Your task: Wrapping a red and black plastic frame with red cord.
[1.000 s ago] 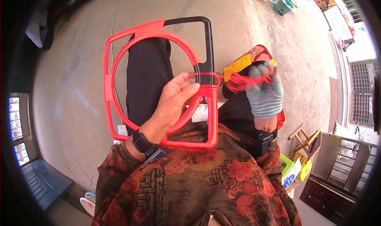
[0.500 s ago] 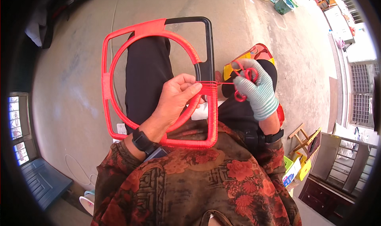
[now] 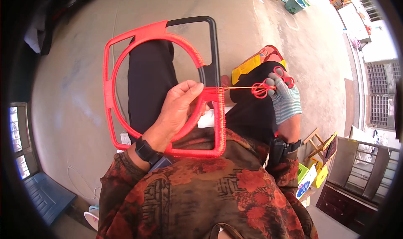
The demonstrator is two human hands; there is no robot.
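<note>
A square frame with a round inner ring (image 3: 220, 127) rests over my lap, most of it wrapped in red cord. Its upper right part shows bare black bars (image 3: 213, 41). My left hand (image 3: 174, 104), bare, grips the frame's right side where the wrapping ends, thumb on top. My right hand (image 3: 287, 102), in a grey-green striped glove, is closed on a looped bundle of red cord (image 3: 261, 90), with loops sticking out on both sides of the fingers. From that bundle a taut strand (image 3: 239, 88) runs left to the wrapped edge beside my left thumb.
Beside my right knee lies a red and yellow package (image 3: 247, 69). A blue stool-like piece (image 3: 48, 197) stands at lower left. To the right are a small wooden rack (image 3: 312, 140), a yellow item (image 3: 322, 176) and a dark red cabinet (image 3: 342, 207). Buckets (image 3: 295, 5) stand far right.
My right hand has drawn away to the right with the cord bundle, and the strand between it and the frame is longer. The frame and left hand have shifted slightly left in view.
</note>
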